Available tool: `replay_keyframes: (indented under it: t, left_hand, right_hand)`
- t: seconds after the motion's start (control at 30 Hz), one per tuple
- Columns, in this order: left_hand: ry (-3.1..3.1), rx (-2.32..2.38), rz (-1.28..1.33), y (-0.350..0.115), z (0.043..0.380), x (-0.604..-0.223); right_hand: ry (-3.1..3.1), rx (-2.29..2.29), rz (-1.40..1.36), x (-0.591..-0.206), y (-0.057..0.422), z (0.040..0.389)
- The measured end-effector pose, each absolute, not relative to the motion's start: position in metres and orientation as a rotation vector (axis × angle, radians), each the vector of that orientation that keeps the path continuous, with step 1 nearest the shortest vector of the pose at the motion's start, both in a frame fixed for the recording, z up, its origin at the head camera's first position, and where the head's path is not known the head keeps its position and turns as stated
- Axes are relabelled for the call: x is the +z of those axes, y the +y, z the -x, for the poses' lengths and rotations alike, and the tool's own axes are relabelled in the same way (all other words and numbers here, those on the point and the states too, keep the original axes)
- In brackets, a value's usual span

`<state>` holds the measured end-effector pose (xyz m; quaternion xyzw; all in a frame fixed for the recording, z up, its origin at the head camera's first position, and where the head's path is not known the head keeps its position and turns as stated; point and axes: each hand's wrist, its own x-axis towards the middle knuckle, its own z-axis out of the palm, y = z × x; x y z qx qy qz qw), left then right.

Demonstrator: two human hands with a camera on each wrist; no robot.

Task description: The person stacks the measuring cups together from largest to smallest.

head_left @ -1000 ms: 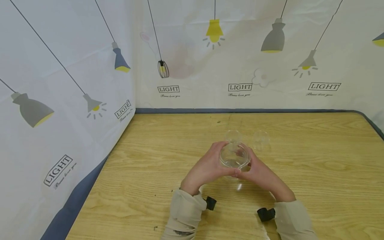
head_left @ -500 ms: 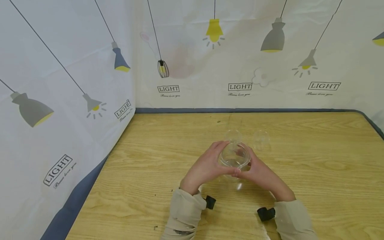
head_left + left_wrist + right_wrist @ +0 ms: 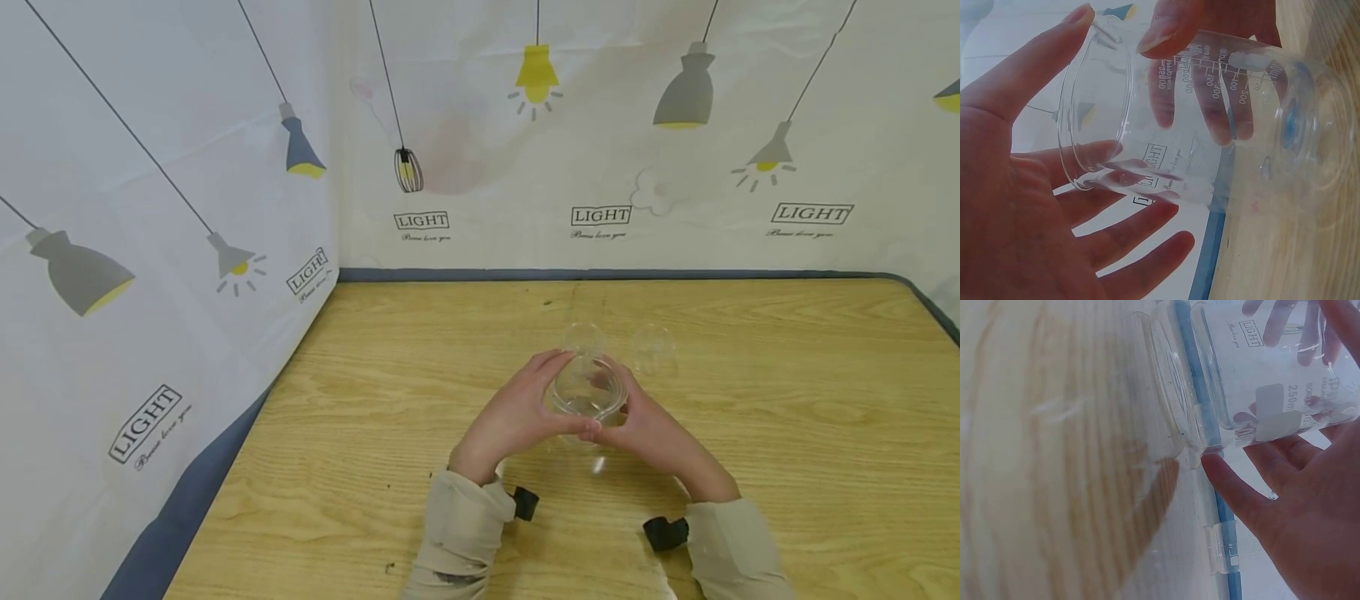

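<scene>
A clear glass beaker (image 3: 588, 408) with a printed measuring scale is upright between both hands near the table's middle. My left hand (image 3: 513, 421) holds it around the upper part; in the left wrist view, its thumb lies on the beaker's (image 3: 1247, 175) rim and several fingers are spread beside the wall. From the other side, my right hand (image 3: 656, 429) curves around the body. The two thumbs meet at the near side. Through the glass nothing is seen inside. In the right wrist view, a clear ring shape (image 3: 1160, 387) shows below the beaker's base; I cannot tell whether it is a reflection.
Two clear round vessels stand behind the hands, one (image 3: 582, 336) just beyond the beaker and another (image 3: 654, 346) to its right. A wood-grain table (image 3: 360, 400) extends around them. A white lamp-print curtain (image 3: 495, 183) borders the back and left.
Both hands stay around the beaker with almost no movement. The head view has shifted very slightly.
</scene>
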<state>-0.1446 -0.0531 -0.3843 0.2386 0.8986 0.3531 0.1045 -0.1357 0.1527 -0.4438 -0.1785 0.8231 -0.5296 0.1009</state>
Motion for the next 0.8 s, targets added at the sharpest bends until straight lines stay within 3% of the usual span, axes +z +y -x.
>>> replay_keyframes:
  t: [0.8]
  left_hand:
    - [2.651,0.995,-0.734,-0.0543,0.1445,-0.3822]
  right_hand:
    - [2.422,-1.535,0.485,-0.4384,0.1516,0.1342]
